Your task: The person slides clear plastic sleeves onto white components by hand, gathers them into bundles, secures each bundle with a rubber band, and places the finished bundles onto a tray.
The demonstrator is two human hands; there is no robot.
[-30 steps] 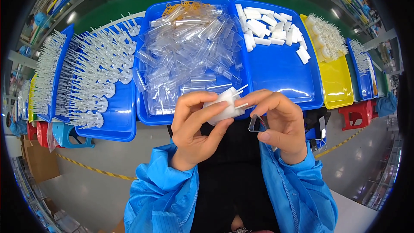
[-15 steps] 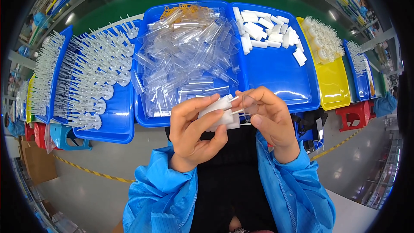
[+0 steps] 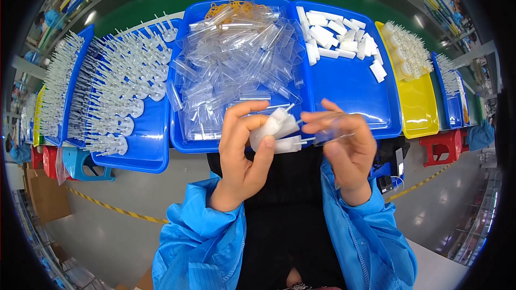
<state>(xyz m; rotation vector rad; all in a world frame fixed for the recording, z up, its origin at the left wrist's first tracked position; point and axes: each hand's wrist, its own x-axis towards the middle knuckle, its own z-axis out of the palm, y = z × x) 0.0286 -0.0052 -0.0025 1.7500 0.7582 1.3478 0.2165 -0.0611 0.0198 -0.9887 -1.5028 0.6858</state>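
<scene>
The left hand is closed around a small bunch of white plastic pieces, thumb and fingers pinching them just above the lap; the right hand pinches a clear plastic sleeve just beside the bunch, its tip nearly touching the white pieces; both hands hover over the near edge of the middle blue tray, which is heaped with clear sleeves; to its right a blue tray holds loose white blocks; further right a yellow tray; on the left blue trays carry rows of white pipette-like parts; blue sleeves cover both forearms
</scene>
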